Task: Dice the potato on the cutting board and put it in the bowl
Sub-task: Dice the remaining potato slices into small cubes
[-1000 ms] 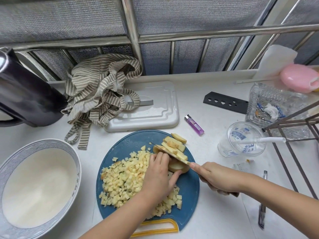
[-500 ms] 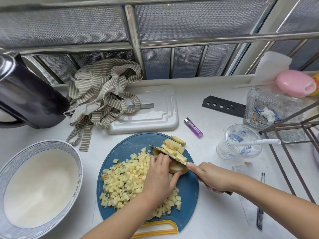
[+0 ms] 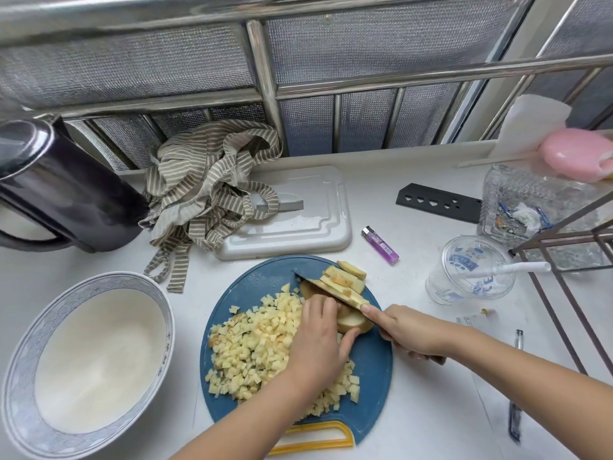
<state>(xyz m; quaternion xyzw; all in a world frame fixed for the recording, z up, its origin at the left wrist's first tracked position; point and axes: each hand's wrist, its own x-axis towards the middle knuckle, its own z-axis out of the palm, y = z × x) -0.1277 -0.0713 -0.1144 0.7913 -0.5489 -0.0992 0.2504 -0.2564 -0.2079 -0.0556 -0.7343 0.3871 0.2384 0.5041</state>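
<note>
The left hand [image 3: 318, 340] is curling its fingers over the uncut potato chunk [image 3: 351, 322], thumb pressing its near side, holding it down near the middle of the round blue cutting board [image 3: 371, 376]. The right hand [image 3: 411, 333] is gripping the handle of the knife [image 3: 325, 288], which is mostly hidden, with the index finger lying straight along the blade's spine. The blade is running from that hand toward eleven o'clock and meeting the chunk just beyond the left fingertips; its depth cannot be told. Cut slices [image 3: 345, 277] are leaning together on the blade's far side, at the board's one o'clock edge. A heap of diced potato [image 3: 252, 346] is covering the board's left half, partly under the left wrist. The bowl [image 3: 20, 376], white with a blue patterned rim, is standing on the white desk [image 3: 431, 419] at nine o'clock from the board, apart from it. A purple lighter [image 3: 379, 244] is lying at one o'clock beyond the board, a clear plastic cup [image 3: 471, 270] at three o'clock, and a striped cloth [image 3: 205, 194] at eleven o'clock.
</note>
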